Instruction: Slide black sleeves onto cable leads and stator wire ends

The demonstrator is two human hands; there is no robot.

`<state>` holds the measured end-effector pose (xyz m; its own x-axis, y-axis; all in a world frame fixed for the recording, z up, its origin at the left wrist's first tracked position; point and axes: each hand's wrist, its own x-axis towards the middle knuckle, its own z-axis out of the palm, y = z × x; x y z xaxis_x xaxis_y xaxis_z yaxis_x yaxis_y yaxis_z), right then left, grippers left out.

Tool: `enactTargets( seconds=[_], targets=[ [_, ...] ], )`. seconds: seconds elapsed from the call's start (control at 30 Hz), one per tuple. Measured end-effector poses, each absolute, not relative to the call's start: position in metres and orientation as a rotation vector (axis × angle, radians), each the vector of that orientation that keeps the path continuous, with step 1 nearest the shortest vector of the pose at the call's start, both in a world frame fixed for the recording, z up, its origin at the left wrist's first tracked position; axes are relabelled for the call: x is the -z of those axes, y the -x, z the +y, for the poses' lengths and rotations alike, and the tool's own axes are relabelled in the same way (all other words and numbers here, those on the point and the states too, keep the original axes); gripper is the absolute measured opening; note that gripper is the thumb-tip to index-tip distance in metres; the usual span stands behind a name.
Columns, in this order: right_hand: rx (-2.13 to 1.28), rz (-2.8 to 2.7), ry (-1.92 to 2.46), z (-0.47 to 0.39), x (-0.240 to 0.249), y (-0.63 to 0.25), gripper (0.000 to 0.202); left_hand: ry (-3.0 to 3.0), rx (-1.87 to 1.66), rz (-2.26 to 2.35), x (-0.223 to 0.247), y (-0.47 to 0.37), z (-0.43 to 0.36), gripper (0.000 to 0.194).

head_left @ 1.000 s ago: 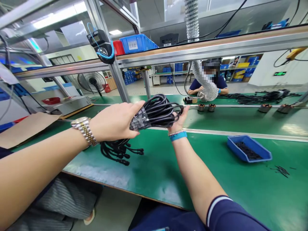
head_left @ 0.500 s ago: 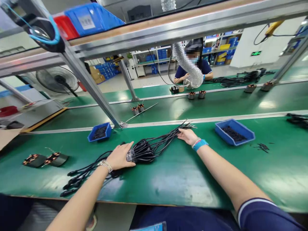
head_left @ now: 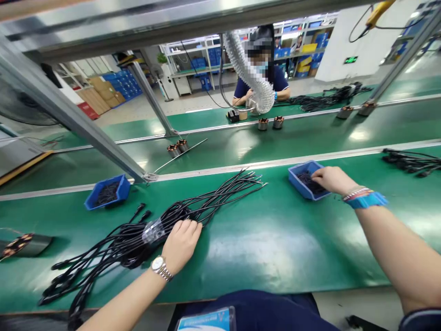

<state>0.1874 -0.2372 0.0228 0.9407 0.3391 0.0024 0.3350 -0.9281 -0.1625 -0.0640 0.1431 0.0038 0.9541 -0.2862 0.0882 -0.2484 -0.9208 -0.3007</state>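
Note:
A bundle of black cables lies slantwise on the green bench, wrapped at its middle in a clear plastic band. Its black plugs point to the near left and its bare wire ends to the far right. My left hand is at the near side of the bundle, fingers together and curled onto the cables just right of the band. My right hand dips into a blue bin of short black pieces. Its fingers are pinched at the pieces; whatever lies between the fingertips is hidden.
Another blue bin of black pieces stands behind the bundle. A wound stator is at the left, more black cables at the far right. A metal post rises from the bench. A co-worker sits opposite behind a flexible duct.
My right hand has left the wire ends and moved right into the blue bin. My left hand has shifted from the plastic band to the cables just right of it. The view has turned right.

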Motion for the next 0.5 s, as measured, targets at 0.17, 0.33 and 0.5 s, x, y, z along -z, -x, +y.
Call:
enactTargets(
  seconds=[0.17,0.33,0.5],
  targets=[
    [-0.263,-0.579,2.989,-0.245,-0.005,-0.204,0.018,2.868,0.164,0.345,0.015,0.036,0.118,0.035],
    [-0.346,-0.519,3.048,-0.233,0.002,-0.207,0.023,2.983,0.012,0.053,0.02,0.008,0.093,0.033],
    [-0.343,-0.386,3.109,-0.216,0.007,-0.208,0.027,3.423,-0.502,0.066,0.012,-0.027,0.085,0.036]
  ],
)
